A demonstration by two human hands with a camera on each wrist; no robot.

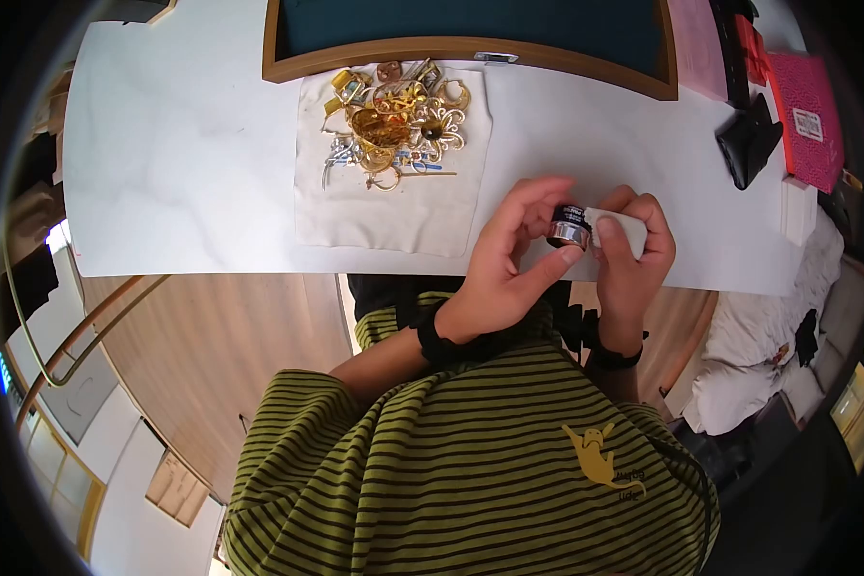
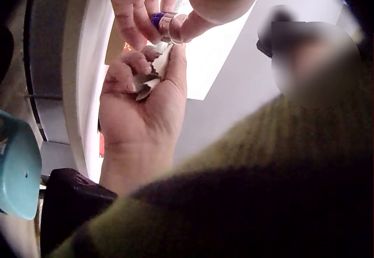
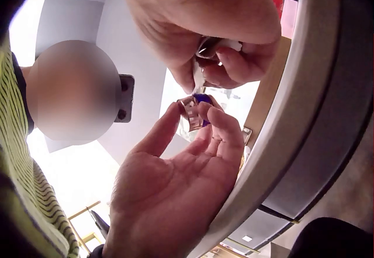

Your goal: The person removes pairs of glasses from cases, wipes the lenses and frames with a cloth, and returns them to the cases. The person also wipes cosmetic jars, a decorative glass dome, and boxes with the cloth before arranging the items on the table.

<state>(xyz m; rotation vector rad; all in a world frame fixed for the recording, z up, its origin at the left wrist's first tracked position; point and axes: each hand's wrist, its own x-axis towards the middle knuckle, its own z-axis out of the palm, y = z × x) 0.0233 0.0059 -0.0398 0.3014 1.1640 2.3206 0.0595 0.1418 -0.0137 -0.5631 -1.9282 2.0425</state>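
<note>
My left hand (image 1: 509, 259) pinches a small, wide, shiny silver band (image 1: 570, 232) with a dark part between thumb and fingers. That dark part looks blue-purple in the left wrist view. My right hand (image 1: 630, 280) grips a folded white cloth (image 1: 632, 228), its thumb pressed over the front. The cloth's zigzag edge (image 2: 162, 64) shows in the left wrist view, right beside the band. Both hands are close together above the table's near edge. In the right wrist view the band (image 3: 191, 113) sits at the left fingertips, below the right hand.
A pile of gold and silver jewellery (image 1: 384, 125) lies on a cream cloth (image 1: 394, 221) to the left. Behind it stands a wooden-framed tray (image 1: 394, 48) with a dark lining. A black pouch (image 1: 749, 142), a pink box (image 1: 804, 120) and a white box (image 1: 797, 209) are at the right.
</note>
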